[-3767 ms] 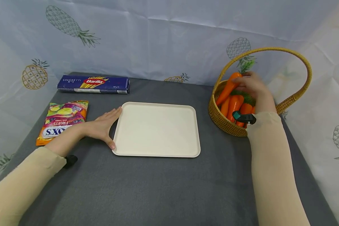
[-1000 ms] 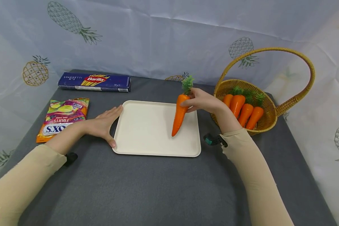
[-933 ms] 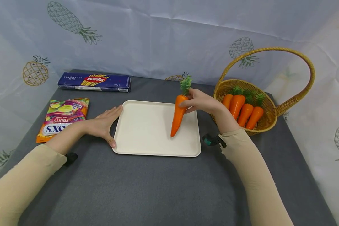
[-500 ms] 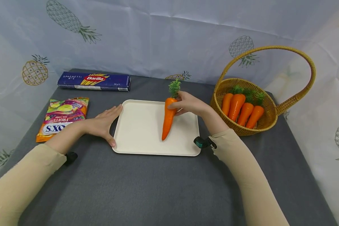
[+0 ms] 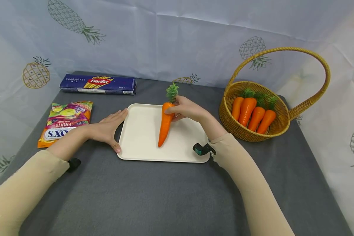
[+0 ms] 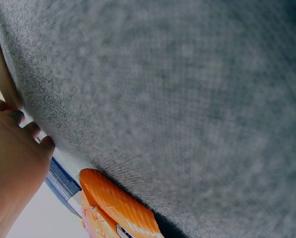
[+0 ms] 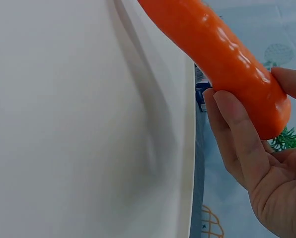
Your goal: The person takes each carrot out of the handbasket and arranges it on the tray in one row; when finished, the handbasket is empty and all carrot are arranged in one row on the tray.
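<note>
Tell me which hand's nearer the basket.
Right: the right hand is over the tray, left of the basket; the left hand is farther, at the tray's left edge.

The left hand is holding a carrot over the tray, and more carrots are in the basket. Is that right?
Not quite: the right hand holds the carrot over the tray, as the head view shows. The left hand touches the tray's edge. More carrots are in the basket.

On the dark grey counter (image 5: 153, 193) we see a blue spaghetti box (image 5: 98, 85) at back left, a colourful candy bag (image 5: 67, 117) in front, a cream tray (image 5: 141, 134) midway and a wicker basket (image 5: 233, 126) rightward.
</note>
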`<state>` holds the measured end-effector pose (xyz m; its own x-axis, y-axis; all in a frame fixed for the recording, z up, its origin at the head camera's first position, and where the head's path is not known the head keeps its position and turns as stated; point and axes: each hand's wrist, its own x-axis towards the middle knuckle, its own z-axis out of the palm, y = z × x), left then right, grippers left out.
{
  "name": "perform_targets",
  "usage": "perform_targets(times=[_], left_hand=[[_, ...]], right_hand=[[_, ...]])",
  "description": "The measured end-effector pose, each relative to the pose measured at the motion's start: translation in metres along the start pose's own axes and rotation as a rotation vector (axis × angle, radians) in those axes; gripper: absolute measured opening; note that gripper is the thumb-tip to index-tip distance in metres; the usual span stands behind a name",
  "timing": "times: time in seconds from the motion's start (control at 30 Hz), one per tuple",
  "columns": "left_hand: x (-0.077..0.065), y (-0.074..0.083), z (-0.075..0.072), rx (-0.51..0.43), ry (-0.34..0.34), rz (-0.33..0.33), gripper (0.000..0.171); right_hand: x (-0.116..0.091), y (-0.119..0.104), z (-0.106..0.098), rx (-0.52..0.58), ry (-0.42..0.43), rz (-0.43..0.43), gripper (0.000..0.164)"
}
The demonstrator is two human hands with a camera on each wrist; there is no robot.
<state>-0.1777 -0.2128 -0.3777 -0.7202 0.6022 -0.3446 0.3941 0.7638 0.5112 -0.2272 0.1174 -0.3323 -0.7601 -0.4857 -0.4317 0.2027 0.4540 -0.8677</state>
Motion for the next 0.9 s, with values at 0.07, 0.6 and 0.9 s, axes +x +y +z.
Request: perform_targets(times=[0.07, 0.6, 0.9], left_hand=[[0.000, 0.000, 0.000, -0.002, 0.000, -0.002, 0.153], [0.001, 0.001, 0.000, -0.005, -0.018, -0.026, 0.152], [0.001, -0.001, 0.000, -0.009, -0.013, -0.011, 0.151]], right_hand=[[0.004, -0.001, 0.004, 0.004, -0.002, 0.000, 0.093], [0.036, -0.002, 0.043, 0.113, 0.003, 0.062, 0.085], [0.047, -0.009, 0.060, 0.198, 0.014, 0.074, 0.077]])
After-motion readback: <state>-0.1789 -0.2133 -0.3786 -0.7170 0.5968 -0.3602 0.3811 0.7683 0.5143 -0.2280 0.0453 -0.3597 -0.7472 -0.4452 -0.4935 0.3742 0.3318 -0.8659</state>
